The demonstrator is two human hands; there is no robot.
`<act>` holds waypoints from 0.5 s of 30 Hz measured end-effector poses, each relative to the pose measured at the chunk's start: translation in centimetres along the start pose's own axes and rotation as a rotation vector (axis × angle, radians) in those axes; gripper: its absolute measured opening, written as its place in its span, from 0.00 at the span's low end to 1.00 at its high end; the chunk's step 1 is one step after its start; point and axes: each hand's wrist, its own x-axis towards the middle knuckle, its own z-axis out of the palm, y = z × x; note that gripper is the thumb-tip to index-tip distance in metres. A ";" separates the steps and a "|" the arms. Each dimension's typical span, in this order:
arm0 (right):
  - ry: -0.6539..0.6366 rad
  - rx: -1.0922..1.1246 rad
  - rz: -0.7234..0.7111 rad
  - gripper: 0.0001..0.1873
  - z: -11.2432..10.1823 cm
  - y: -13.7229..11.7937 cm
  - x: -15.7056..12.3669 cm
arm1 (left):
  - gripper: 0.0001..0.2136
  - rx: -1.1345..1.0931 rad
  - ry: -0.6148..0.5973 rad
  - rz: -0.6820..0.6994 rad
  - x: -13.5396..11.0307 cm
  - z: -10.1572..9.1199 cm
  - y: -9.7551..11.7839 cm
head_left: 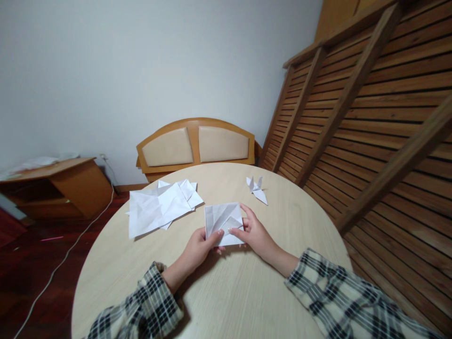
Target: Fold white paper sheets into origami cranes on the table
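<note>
My left hand and right hand pinch a flat, squarish, crisply creased white paper over the round, wood-grained table.

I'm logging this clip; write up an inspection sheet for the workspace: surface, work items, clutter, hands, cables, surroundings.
Surface: round, pale wood-look table.
Work items: folded paper held in both hands; pile of creased sheets to the left; paper bird beyond the right hand.
Clutter: pink strip on the floor; white items, too unclear to name, on the low cabinet.
Hands: left hand and right hand each grip the folded paper, thumbs on top.
Cables: white cable runs from near the wall across the floor, left of the table.
Surroundings: padded headboard behind the table; slatted wooden panel to the right; pale wall.
</note>
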 end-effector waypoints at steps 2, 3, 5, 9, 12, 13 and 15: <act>-0.048 0.033 0.045 0.30 0.0 -0.1 0.1 | 0.24 0.006 0.001 0.001 0.0 -0.1 0.0; -0.065 0.031 0.057 0.25 0.0 -0.1 0.1 | 0.24 0.010 -0.001 0.001 0.0 -0.1 0.0; -0.071 0.013 0.062 0.21 0.0 -0.3 0.1 | 0.25 0.023 -0.002 0.007 0.0 -0.2 0.0; -0.048 -0.020 0.056 0.21 0.0 -0.5 0.0 | 0.25 0.061 0.006 0.017 0.0 -0.3 -0.1; -0.048 -0.050 0.049 0.19 0.0 -0.6 0.0 | 0.25 0.071 0.010 0.012 0.0 -0.3 -0.3; -0.050 -0.058 0.047 0.19 0.0 -0.6 0.0 | 0.25 0.071 0.011 0.011 0.1 -0.3 -0.4; -0.052 -0.065 0.047 0.18 0.0 -0.5 0.0 | 0.25 0.072 0.008 0.010 0.1 -0.3 -0.4</act>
